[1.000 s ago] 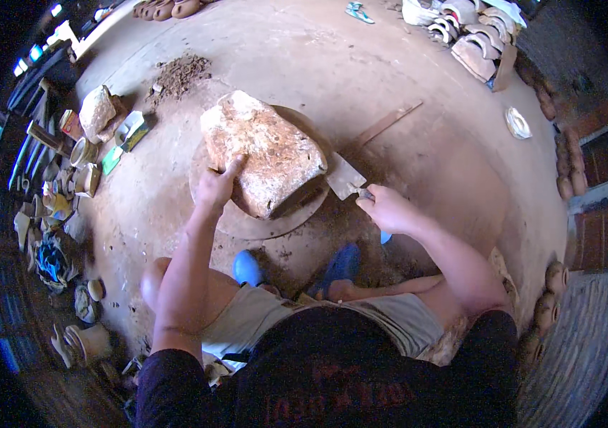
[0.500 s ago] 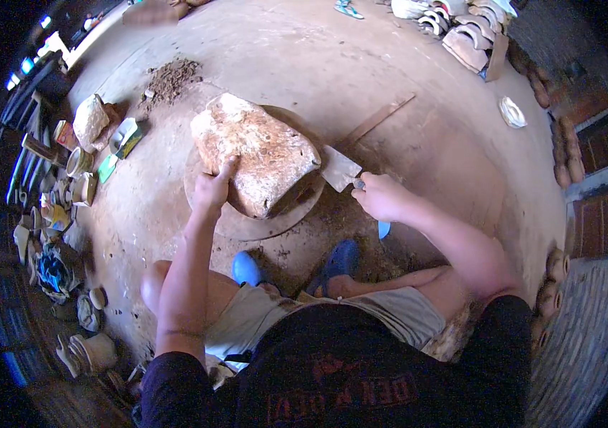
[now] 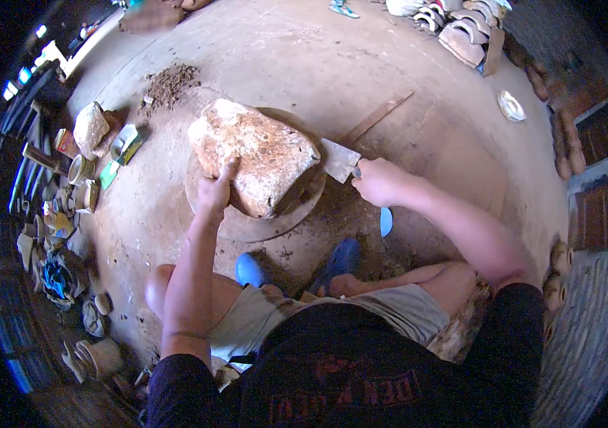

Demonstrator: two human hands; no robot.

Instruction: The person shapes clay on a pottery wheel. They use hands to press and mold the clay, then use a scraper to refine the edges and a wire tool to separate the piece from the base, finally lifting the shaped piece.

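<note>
A large, blocky piece with a white and rusty-brown crusted surface [image 3: 257, 153] rests on a round board [image 3: 247, 230] on the floor before me. My left hand [image 3: 214, 191] grips its near left edge, the thumb lying on top and the other fingers hidden beneath. In my right hand [image 3: 381, 182] is a flat metal scraper [image 3: 339, 161] with a broad blade. The blade's end meets or nearly meets the block's right corner; I cannot tell if they touch. My right fingers are closed around the handle, which is mostly hidden.
Beyond the board lie a wooden strip [image 3: 379, 116] and a heap of brown crumbs [image 3: 170, 84]. Pots and tools [image 3: 79, 167] crowd the left side. A blue piece [image 3: 386, 221] is below my right forearm. Curved pieces [image 3: 469, 32] are stacked at the far right.
My right hand and the scraper have moved slightly away from my body, staying at the block's right corner. The left hand keeps its grip, and the view has tilted a little.
</note>
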